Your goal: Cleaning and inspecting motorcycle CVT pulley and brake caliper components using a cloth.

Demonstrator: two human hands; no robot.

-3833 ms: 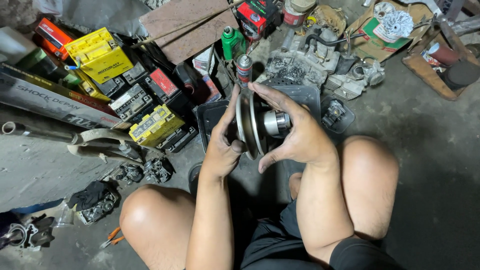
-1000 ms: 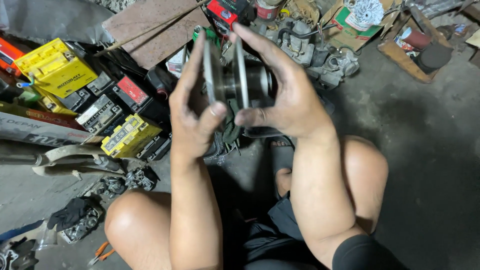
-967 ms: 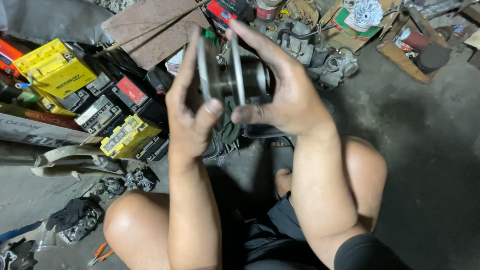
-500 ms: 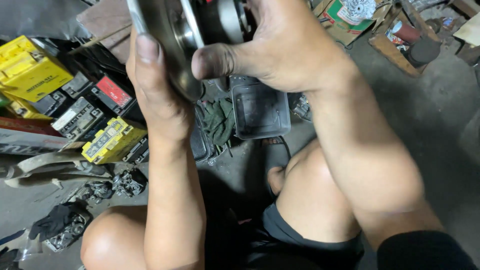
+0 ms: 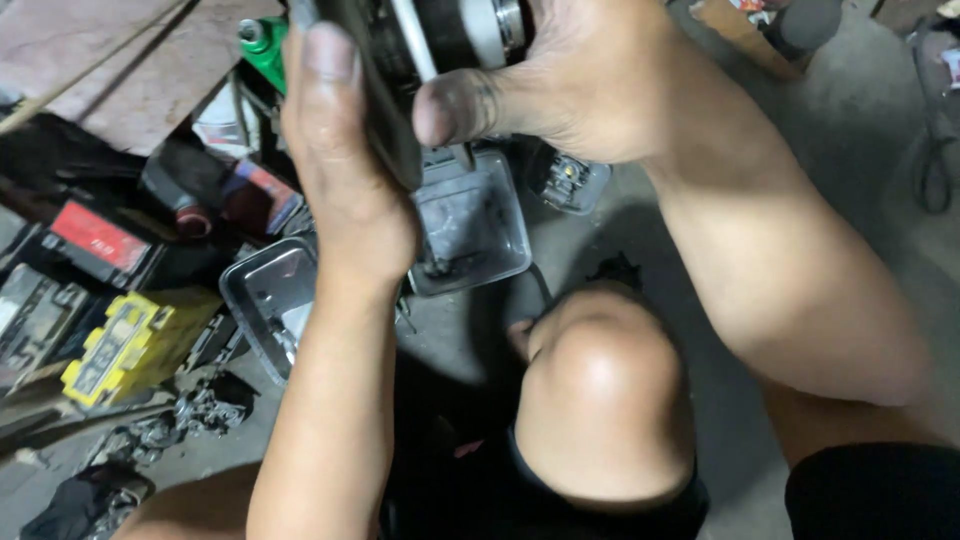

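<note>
A metal pulley assembly (image 5: 420, 60), built of disc-shaped plates on a central hub, is held raised close to the camera at 12 o'clock, its upper part cut off by the frame edge. Its discs are seen edge-on, so the hub axis, the long axis, is laid roughly crosswise, from 9 o'clock toward 3 o'clock, with the pale hub end pointed to 3 o'clock. The left hand (image 5: 345, 170) is pressed flat against the outer disc face, fingers extended toward 12 o'clock. The right hand (image 5: 570, 80) is wrapped around the hub side, its thumb laid across toward the discs; both hands are closed firmly on the part. Below, on the concrete floor (image 5: 860, 170), two clear plastic trays (image 5: 470, 225) are seen at the centre, a yellow battery (image 5: 125, 345) at 8 o'clock, a red-labelled black battery (image 5: 95, 240) at 9 o'clock and a green bottle (image 5: 262, 45) at 11 o'clock. A bare knee (image 5: 600, 400) is shown at 6 o'clock.
</note>
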